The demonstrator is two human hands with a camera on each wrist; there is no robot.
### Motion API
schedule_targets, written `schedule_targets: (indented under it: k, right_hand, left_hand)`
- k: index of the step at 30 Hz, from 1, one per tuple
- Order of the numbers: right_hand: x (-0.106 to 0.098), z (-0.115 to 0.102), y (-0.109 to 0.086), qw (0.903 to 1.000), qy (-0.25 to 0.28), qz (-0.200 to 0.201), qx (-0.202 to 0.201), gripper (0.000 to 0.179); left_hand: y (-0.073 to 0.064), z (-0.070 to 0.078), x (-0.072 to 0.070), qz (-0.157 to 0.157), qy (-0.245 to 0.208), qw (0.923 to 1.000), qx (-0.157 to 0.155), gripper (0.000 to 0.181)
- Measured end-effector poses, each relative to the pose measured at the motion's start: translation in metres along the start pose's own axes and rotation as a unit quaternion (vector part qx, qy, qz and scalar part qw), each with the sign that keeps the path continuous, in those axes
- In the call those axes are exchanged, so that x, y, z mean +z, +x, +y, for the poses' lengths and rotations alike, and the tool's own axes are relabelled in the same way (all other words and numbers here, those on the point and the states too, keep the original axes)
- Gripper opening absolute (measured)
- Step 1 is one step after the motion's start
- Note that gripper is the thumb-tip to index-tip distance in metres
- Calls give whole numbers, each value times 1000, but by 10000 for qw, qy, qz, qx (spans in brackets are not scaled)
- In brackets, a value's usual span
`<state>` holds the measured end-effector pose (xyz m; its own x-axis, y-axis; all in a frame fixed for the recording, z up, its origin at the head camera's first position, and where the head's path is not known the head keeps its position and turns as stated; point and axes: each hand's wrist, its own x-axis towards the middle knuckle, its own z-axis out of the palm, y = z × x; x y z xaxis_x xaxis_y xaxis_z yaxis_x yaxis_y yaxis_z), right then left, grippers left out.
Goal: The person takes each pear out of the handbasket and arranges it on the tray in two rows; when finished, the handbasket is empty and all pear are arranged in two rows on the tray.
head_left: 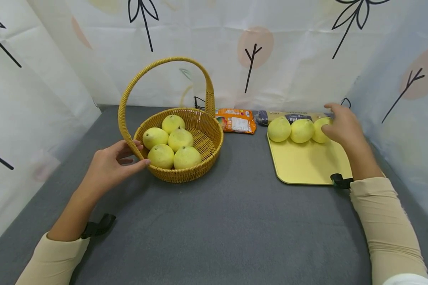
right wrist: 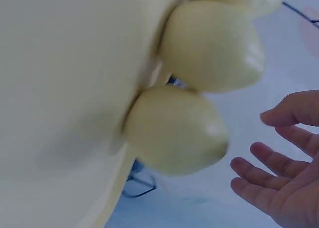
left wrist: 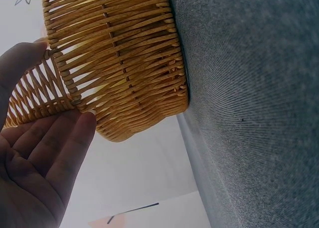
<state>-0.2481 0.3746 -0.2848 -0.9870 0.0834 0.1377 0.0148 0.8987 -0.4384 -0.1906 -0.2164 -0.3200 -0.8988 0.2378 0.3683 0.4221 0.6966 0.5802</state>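
Beige sleeves point(head_left: 388, 225) lie over the grey table point(head_left: 217, 237), the left hand point(head_left: 108, 164) pinching the basket point(head_left: 180, 175) at the handle's foot, the right hand point(head_left: 344, 124) spread just beside the rightmost fruit point(head_left: 319, 130) along the far edge of the tray point(head_left: 303, 166), where an even grip should serve best.

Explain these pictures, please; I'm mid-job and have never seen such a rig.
There's no machine: just a bare left hand and right hand. The wide picture is the head camera's; the others come from one camera per wrist. On the grey table sit a basket holding five fruits and a tray bearing three fruits, with an orange packet and a long packet behind. The left hand grips the basket low on its handle; the right hand, near the tray's fruits, holds nothing.
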Motion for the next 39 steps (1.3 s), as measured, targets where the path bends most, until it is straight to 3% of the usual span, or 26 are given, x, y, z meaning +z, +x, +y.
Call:
schedule_targets:
  k: [5, 12, 16, 20, 25, 32, 35, 39]
  right_hand:
    - [2, -32, -2, 9972, 696, 10, -283, 60]
    - [15, -75, -1, 9815, 1597, -329, -1001, 48]
    - [29, -101, 0, 9738, 1631, -565, -1484, 42]
    - [47, -129, -3, 9668, 1302, -677, -2092, 37]
    - [70, -162, -10, 9470, 879, -774, -2990, 35]
    - [97, -205, -15, 9081, 1173, -1415, -3761, 38]
    - [109, -223, -17, 8952, 1227, -1652, -3953, 40]
    - [124, -242, -20, 8888, 1287, -2130, -3848, 42]
  left_hand:
    - [0, 1, -1, -2, 41, 10000, 8, 47]
    - [0, 0, 0, -7, 73, 10000, 25, 47]
    - [1, -1, 1, 19, 69, 10000, -35, 47]
    - [1, -1, 1, -1, 72, 10000, -39, 48]
    - [1, -2, 0, -23, 68, 10000, -17, 48]
    - [0, -2, 0, -32, 72, 10000, 2, 48]
    - [0, -2, 1, -37, 73, 10000, 29, 48]
    - [1, -2, 1, -16, 74, 10000, 41, 48]
